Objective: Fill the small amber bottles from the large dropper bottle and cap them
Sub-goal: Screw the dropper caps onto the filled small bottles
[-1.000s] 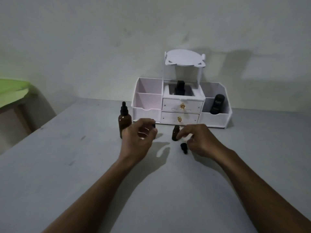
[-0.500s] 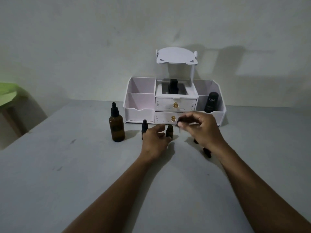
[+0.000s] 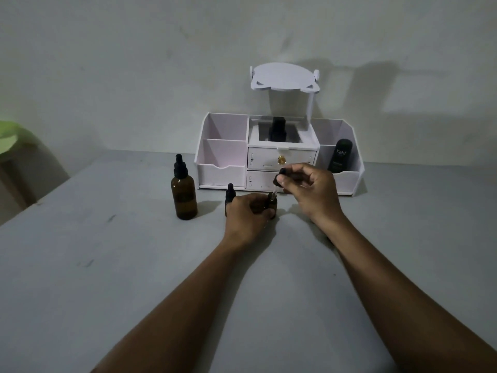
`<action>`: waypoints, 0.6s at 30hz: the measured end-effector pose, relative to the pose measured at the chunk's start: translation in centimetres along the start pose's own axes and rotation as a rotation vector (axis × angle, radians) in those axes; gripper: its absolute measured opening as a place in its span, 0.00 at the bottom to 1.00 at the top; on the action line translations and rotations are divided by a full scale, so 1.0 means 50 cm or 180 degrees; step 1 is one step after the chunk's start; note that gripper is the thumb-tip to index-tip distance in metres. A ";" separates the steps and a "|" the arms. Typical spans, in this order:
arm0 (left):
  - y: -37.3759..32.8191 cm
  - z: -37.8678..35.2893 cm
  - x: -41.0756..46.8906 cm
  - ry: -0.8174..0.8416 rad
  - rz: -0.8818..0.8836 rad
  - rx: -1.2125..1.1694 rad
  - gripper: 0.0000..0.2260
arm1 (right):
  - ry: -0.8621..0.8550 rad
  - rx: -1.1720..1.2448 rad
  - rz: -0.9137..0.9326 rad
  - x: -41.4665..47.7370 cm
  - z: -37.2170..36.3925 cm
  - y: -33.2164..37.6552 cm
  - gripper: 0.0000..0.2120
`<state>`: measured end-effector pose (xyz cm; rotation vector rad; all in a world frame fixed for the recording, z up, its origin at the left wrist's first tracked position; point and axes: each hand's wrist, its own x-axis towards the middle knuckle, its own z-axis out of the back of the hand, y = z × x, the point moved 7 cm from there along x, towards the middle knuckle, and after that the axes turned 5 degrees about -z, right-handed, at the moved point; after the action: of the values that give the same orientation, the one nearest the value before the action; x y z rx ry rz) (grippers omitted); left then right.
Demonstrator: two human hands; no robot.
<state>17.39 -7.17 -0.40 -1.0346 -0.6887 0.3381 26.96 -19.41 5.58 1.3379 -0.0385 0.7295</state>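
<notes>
The large amber dropper bottle (image 3: 184, 194) stands capped on the grey table (image 3: 107, 265), left of my hands. A small amber bottle with its black dropper cap (image 3: 230, 194) peeks out just behind my left hand (image 3: 248, 215). That hand grips a second small amber bottle (image 3: 272, 204), which is open and upright. My right hand (image 3: 309, 189) pinches a small black dropper cap (image 3: 279, 179) above it, with the glass pipette tip at the bottle's mouth.
A white desk organiser (image 3: 278, 157) with two drawers and a small mirror stands against the wall. It holds a black bottle (image 3: 277, 129) in the middle and a black "Kahf" tube (image 3: 339, 156) on the right. A green stool (image 3: 8, 138) is at far left.
My left hand left the capped small bottle and closed on the open small bottle. My right hand picked up the dropper cap from the table and brought its pipette over that bottle's mouth.
</notes>
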 end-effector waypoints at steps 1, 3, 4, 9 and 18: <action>0.001 -0.001 0.000 -0.0029 -0.0013 -0.0006 0.14 | -0.0016 -0.0028 -0.0004 -0.001 -0.004 -0.001 0.07; 0.004 -0.004 -0.002 -0.0047 -0.0025 0.0012 0.10 | -0.0086 -0.0009 -0.0021 -0.002 -0.007 -0.001 0.07; 0.005 -0.005 -0.003 -0.0043 -0.0004 -0.0018 0.09 | -0.0157 0.0069 -0.0035 -0.001 -0.005 -0.001 0.07; 0.004 -0.003 -0.001 -0.0057 0.0042 -0.0151 0.13 | -0.0347 0.0260 0.0008 0.006 0.012 0.012 0.08; 0.000 0.000 -0.004 -0.0093 -0.0045 -0.0104 0.13 | -0.0163 -0.0422 0.0032 -0.006 -0.019 -0.021 0.06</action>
<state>17.26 -7.28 -0.45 -1.0571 -0.7295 0.3310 26.91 -18.74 4.30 1.2302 -0.1325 0.6892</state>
